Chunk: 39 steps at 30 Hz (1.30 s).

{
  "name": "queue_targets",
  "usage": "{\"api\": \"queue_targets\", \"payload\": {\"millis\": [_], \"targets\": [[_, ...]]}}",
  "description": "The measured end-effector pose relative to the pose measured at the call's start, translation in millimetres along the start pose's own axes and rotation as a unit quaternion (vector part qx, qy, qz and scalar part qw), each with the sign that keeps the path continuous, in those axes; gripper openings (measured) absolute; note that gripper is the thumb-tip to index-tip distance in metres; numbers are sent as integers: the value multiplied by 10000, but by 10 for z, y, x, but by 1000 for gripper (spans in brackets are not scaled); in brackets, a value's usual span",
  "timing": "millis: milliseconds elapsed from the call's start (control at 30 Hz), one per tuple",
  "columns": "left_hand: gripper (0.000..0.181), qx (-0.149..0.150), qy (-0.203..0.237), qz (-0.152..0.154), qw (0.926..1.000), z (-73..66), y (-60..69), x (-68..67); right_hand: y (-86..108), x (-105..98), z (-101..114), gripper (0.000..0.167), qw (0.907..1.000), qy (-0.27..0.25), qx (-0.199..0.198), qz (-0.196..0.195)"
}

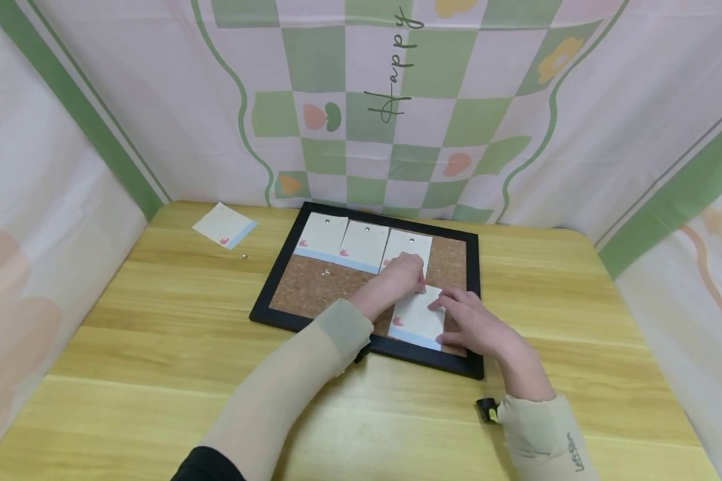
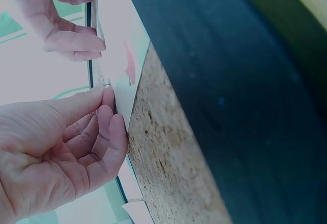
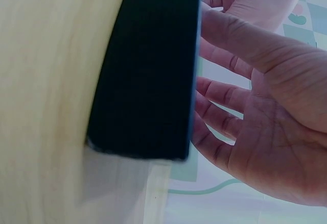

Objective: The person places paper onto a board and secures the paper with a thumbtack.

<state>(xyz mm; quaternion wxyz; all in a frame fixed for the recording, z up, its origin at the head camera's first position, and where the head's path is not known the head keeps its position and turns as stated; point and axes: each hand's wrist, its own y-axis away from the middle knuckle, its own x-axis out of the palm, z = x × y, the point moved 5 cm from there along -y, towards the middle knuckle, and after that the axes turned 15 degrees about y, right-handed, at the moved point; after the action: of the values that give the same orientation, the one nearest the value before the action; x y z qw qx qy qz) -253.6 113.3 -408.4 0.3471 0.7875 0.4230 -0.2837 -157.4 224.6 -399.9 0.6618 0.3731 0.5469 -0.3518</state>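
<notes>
A black-framed corkboard (image 1: 313, 287) lies on the table. Three white note cards with blue lower edges hang side by side along its top, each with a small silver tack near its upper edge. Below the rightmost one lies another note card (image 1: 418, 317), at the board's lower right. At this card's top edge my left hand (image 1: 404, 274) pinches a small thumbtack (image 2: 107, 85) between thumb and index finger. My right hand (image 1: 472, 321) rests its spread fingers on the card's right side. In the right wrist view, the frame's edge (image 3: 148, 81) hides those fingertips.
On the table's far left lies a loose note card (image 1: 222, 224), with a single tack (image 1: 244, 256) near it. A few tacks (image 1: 327, 272) sit on the cork at left. A patterned curtain (image 1: 373, 153) stands behind the table.
</notes>
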Motion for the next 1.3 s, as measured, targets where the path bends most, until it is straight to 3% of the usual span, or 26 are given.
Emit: {"api": "queue_targets", "payload": {"millis": [433,667,967,1300], "targets": [[15,-69,-173,-82,9998,-26,-5,6,3,-1,2,40,10000,17,14,-9],[15,121,-199,-150,9996,-51,5,4,5,-8,10,41,10000,48,-14,-50],[15,94,-443,-166,9988,-86,30,0,7,-17,9,40,10000,36,4,-45],[16,60,-420,-155,9990,-82,36,7,3,4,1,41,10000,30,32,2]]}}
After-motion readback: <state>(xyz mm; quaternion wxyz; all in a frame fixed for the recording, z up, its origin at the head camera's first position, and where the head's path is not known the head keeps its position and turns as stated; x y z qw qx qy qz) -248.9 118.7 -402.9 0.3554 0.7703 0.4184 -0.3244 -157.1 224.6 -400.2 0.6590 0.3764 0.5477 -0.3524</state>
